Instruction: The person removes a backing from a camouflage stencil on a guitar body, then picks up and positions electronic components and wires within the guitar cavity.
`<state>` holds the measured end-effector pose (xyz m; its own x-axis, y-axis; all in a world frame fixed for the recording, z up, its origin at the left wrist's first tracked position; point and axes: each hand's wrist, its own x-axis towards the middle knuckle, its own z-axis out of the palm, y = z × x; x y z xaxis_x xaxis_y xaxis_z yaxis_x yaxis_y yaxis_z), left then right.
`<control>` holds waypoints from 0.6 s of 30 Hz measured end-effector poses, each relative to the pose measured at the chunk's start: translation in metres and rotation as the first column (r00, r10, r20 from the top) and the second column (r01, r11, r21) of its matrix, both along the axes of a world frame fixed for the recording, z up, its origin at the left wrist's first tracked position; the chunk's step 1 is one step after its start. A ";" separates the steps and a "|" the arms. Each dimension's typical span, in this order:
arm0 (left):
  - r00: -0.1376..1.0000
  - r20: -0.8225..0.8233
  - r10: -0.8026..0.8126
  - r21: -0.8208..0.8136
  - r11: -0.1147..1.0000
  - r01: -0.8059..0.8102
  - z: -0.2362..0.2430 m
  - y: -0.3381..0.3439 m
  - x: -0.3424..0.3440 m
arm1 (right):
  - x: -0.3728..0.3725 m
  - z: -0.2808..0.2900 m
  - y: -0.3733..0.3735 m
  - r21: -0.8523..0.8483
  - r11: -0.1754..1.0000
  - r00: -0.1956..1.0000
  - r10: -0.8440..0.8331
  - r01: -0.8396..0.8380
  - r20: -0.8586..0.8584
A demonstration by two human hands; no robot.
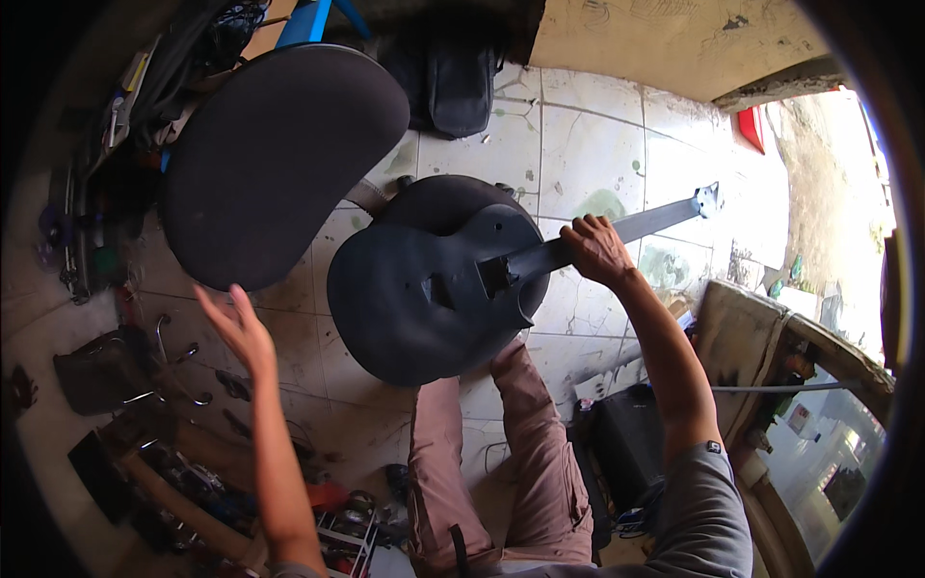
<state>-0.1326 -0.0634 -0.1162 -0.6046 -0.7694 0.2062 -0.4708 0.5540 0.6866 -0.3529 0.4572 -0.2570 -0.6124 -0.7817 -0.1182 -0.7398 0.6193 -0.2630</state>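
Observation:
A dark, unstrung electric guitar (385, 289) lies face up across the round seat (438, 197) of an office chair, over my knees. Its body has several bare cavities, and its neck points to the upper right. Around the neck, close to the body, my right hand (597, 252) is closed. My left hand (243, 332) is held out at the left with its fingers apart and nothing in it. Its fingertips come up to the lower edge of the chair's large dark backrest (279, 159); whether they touch it I cannot tell.
White, stained floor tiles (588, 130) lie beyond the guitar. A black bag (460, 91) stands against the far wall. At left are an overturned-looking black chair (106, 371) and cluttered tools. A black box-shaped case (626, 448) and a glass-fronted cabinet (819, 424) stand at right.

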 end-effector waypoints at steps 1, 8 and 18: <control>0.998 0.052 0.025 0.123 0.992 -0.032 -0.020 0.011 0.031 | 0.006 0.000 0.000 0.005 0.999 0.999 -0.034 0.034 -0.012; 0.944 0.312 -0.107 0.504 0.861 -0.069 -0.095 0.080 0.141 | 0.085 0.070 -0.007 -0.125 0.818 0.820 -0.529 0.561 0.217; 0.827 0.238 -0.510 0.138 0.860 0.491 -0.102 0.087 0.084 | 0.236 0.063 -0.042 -0.156 0.377 0.391 -0.697 0.913 0.601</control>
